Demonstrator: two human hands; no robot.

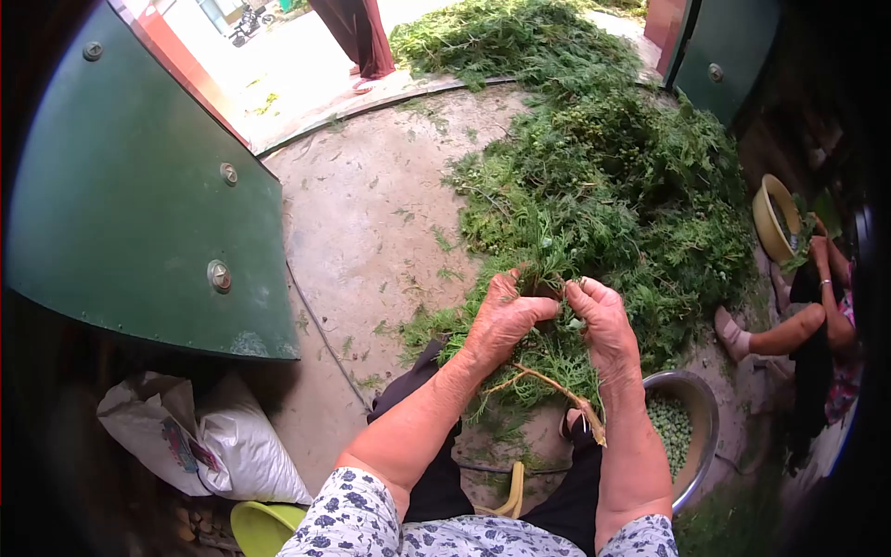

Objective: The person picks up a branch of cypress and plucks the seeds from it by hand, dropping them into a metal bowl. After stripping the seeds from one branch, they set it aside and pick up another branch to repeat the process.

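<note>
My left hand (501,320) and my right hand (601,320) are both closed around a leafy green plant (548,269) held over my lap. Its pale stem and root (557,390) hang down between my forearms. A large heap of the same green plants (603,176) covers the concrete floor just beyond my hands. To the right of my right forearm stands a metal bowl (703,408) holding green peas (673,432).
An open green door (139,204) stands at the left, with white sacks (204,436) below it. Another person (817,343) sits at the right beside a yellow bowl (768,218). Someone in a dark red skirt (357,32) stands in the doorway. A green basin (260,527) is near my left elbow.
</note>
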